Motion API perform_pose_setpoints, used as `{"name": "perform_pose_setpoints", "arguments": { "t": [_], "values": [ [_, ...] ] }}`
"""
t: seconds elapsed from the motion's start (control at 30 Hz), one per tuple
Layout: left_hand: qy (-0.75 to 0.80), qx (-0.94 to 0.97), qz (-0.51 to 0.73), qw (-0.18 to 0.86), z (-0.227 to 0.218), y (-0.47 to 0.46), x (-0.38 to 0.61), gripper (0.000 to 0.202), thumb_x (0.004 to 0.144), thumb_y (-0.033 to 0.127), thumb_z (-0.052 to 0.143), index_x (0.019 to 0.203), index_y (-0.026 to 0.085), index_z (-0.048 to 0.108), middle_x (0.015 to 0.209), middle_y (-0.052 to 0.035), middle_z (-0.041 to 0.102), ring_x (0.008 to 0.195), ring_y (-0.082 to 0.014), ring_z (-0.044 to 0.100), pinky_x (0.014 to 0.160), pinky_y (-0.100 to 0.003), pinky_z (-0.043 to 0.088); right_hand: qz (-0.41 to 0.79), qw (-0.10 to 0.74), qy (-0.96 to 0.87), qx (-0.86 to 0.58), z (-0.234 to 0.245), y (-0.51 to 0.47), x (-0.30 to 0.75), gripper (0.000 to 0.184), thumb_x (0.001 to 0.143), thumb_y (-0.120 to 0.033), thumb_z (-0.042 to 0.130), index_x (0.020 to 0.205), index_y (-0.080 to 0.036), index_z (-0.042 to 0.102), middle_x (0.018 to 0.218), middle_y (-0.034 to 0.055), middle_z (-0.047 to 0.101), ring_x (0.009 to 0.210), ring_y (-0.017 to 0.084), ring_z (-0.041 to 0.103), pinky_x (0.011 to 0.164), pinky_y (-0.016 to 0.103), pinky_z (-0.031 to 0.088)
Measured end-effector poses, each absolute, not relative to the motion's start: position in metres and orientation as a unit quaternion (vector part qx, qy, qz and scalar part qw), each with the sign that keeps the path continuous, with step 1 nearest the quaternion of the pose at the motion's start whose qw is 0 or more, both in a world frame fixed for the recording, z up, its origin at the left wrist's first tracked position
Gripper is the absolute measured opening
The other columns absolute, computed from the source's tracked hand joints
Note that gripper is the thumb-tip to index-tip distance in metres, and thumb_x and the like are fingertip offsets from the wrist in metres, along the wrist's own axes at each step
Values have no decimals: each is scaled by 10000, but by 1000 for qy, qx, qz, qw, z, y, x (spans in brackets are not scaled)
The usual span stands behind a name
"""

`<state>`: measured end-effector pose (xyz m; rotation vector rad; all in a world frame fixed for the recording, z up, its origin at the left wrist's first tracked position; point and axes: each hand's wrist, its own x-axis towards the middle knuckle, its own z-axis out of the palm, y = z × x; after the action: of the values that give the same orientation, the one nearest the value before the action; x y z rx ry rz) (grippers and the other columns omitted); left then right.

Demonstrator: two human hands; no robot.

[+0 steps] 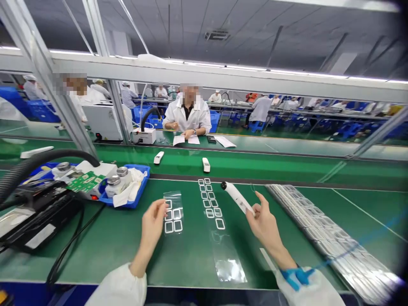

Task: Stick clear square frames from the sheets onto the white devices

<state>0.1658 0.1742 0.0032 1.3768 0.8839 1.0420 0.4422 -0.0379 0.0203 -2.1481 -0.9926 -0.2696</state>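
My left hand [153, 222] pinches the edge of a short clear film strip [174, 212] carrying several white square-framed gaskets. My right hand [264, 223] grips a slim white handheld device [237, 197] with a black tip pointing up and left. Between my hands, a long clear film strip [219, 238] lies on the green workbench [127, 250], with several more gaskets on its far half. Its near half shows no gaskets, and a crumpled shiny patch sits at its near end.
Left of my hands stand a blue tray [127, 199] with metal canisters and white cloth, a green circuit board [84, 182], and a black machine [38, 212] with ribbed hose. A long silvery stack of trays [328, 238] runs along the right. Beyond a belt, a co-worker [188, 119] sits at paperwork.
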Motion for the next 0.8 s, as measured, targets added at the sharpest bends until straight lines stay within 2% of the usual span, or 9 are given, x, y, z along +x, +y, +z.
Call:
{"name": "perform_pose_setpoints", "arguments": {
  "t": [0.07, 0.17, 0.23, 0.3, 0.4, 0.5, 0.63, 0.7, 0.8],
  "values": [
    [350, 548, 390, 652, 8, 141, 166, 565, 709, 582, 706, 1021, 113, 660, 961, -145, 699, 817, -217, 652, 776, -326, 532, -130, 391, -469, -781, 25, -26, 393, 618, 894, -261, 446, 1470, -125, 266, 692, -17, 559, 463, 131, 505, 506, 249, 438],
    [337, 451, 369, 740, 16, 101, 159, 706, 644, 582, 781, 1151, 121, 613, 1079, -175, 682, 931, -257, 664, 849, -353, 525, -172, 379, -616, -668, 28, -11, 326, 585, 917, -159, 435, 1480, -178, 279, 752, 18, 613, 509, 134, 549, 523, 243, 457],
    [315, 403, 380, 771, 20, 85, 147, 672, 660, 528, 803, 1168, 142, 593, 1135, -171, 663, 999, -261, 647, 876, -347, 512, -174, 353, -708, -586, 26, -3, 290, 600, 909, -97, 427, 1484, -199, 290, 751, 30, 621, 547, 148, 571, 532, 253, 458],
    [317, 354, 407, 780, 20, 76, 128, 549, 691, 470, 805, 1095, 153, 612, 1164, -161, 646, 1023, -252, 629, 871, -331, 507, -151, 337, -770, -520, 23, 5, 261, 599, 901, -73, 437, 1474, -191, 312, 694, 21, 595, 536, 159, 555, 505, 268, 441],
    [355, 252, 458, 775, 13, 65, 91, 378, 734, 397, 780, 992, 158, 643, 1122, -125, 644, 943, -208, 623, 810, -299, 514, -86, 349, -818, -450, 16, 13, 227, 545, 894, -160, 545, 1415, -176, 385, 676, 21, 601, 526, 174, 547, 475, 290, 430],
    [347, 149, 506, 776, -2, 53, 56, 307, 745, 359, 746, 947, 151, 646, 870, -56, 622, 715, -126, 576, 658, -228, 489, -6, 431, -799, -419, 7, 19, 196, 472, 874, -248, 620, 1322, -199, 477, 769, 53, 658, 590, 183, 593, 542, 301, 479],
    [391, 93, 559, 725, -23, 44, 14, 498, 732, 600, 715, 842, 132, 587, 679, -7, 512, 497, -62, 419, 423, -171, 322, 174, 558, -664, -466, -5, 41, 143, 86, 907, -216, 553, 950, -220, 627, 731, 31, 636, 565, 143, 566, 593, 280, 486],
    [449, 100, 584, 668, -34, 44, -10, 593, 695, 702, 684, 805, 134, 551, 660, -4, 510, 458, -53, 385, 382, -166, 268, 329, 552, -592, -487, -10, 61, 109, 156, 904, -301, 554, 825, -190, 631, 663, 26, 605, 519, 130, 528, 526, 265, 456],
    [511, 105, 623, 584, -50, 50, -52, 625, 688, 732, 664, 839, 135, 557, 648, -4, 541, 451, -61, 421, 394, -172, 310, 541, 490, -471, -495, -22, 96, 49, 237, 817, -375, 610, 738, -151, 612, 507, -9, 520, 416, 96, 436, 410, 222, 361]
  ]
}}
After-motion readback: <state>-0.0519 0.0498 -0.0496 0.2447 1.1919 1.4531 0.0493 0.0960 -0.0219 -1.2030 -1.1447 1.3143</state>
